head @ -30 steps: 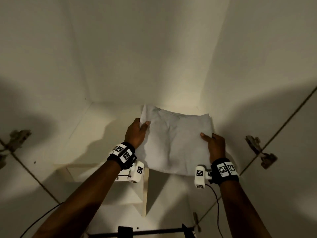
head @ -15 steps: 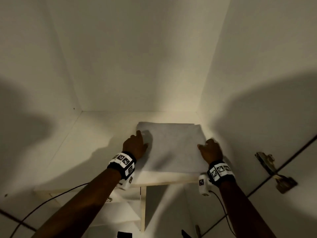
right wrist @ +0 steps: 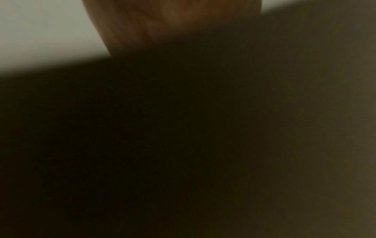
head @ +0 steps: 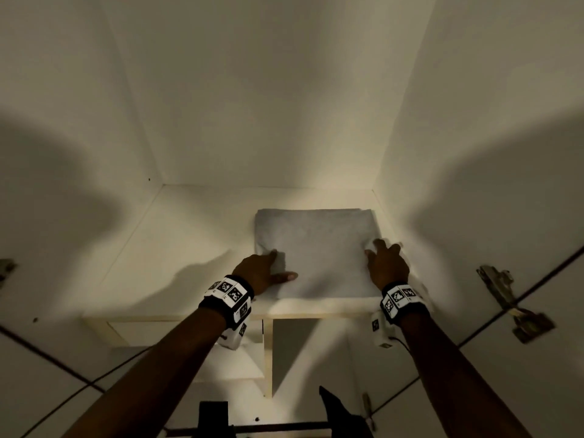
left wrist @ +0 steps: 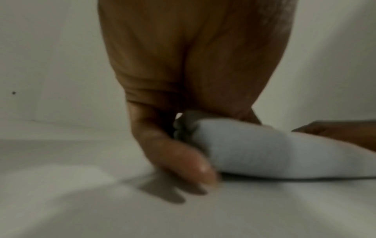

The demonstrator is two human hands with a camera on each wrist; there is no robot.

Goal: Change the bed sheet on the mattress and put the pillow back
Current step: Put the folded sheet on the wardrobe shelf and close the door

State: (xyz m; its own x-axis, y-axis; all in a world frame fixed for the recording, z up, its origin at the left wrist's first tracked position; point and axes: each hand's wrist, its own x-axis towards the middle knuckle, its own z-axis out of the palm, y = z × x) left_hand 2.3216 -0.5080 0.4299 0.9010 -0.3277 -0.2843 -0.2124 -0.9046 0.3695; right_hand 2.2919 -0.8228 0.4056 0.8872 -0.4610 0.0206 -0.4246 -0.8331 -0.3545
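- Folded bed sheet [head: 313, 248]: a pale grey, soft-looking cloth folded into a flat, roughly square pad. It lies on the right half of a white cupboard shelf [head: 202, 248], its right edge close to the right side wall [head: 474, 153], its back edge short of the back wall.
- From the left wrist view the sheet's [left wrist: 274, 149] near-left corner shows as a thick, rounded fold of several layers, lifted slightly off the shelf surface [left wrist: 81, 201].
- Left hand [head: 259, 273]: it grips that corner, fingers tucked under the fold and thumb [head: 284, 275] laid flat on top. In the wrist view the hand [left wrist: 183, 72] has a curled finger [left wrist: 183, 164] wedged between cloth and shelf.
- Right hand [head: 387, 267]: it rests on the sheet's right edge, fingers spread and fairly straight, pressing on the cloth. The picture is blurred there, so I cannot tell whether any fingers reach under the edge. The right wrist view is mostly dark; only a bit of the hand [right wrist: 173, 21] shows.
- Both wrists carry black bands with black-and-white square markers [head: 230, 290] and small white boxy cameras [head: 380, 333].
- Shelf and walls are smooth, matt white board. A thin upright divider [head: 268, 355] stands under the shelf, with a lower shelf on its left.
- Metal hinge [head: 505, 295] sits on the right door panel.
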